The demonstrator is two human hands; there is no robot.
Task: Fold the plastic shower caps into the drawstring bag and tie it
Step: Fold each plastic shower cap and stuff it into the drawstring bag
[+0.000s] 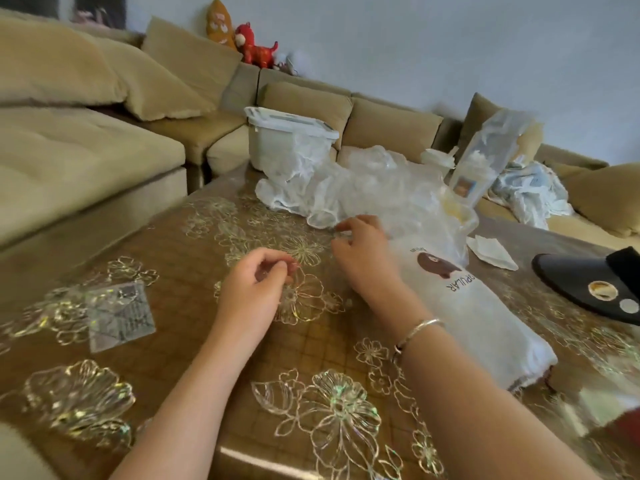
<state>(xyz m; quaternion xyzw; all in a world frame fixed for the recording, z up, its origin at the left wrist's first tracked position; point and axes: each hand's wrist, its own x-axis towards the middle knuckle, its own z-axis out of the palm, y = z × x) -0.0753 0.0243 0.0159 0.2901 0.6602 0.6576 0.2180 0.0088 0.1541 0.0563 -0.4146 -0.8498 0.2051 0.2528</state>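
On the flowered table, the right hand pinches the edge of a clear shower cap; the left hand is curled (holding what, I cannot tell). Flatten it first, then slide it into the drawstring bag beside the wrist.

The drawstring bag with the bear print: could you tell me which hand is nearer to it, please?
Right. The right hand is against the drawstring bag at its open end; the left hand is apart from it, over the table.
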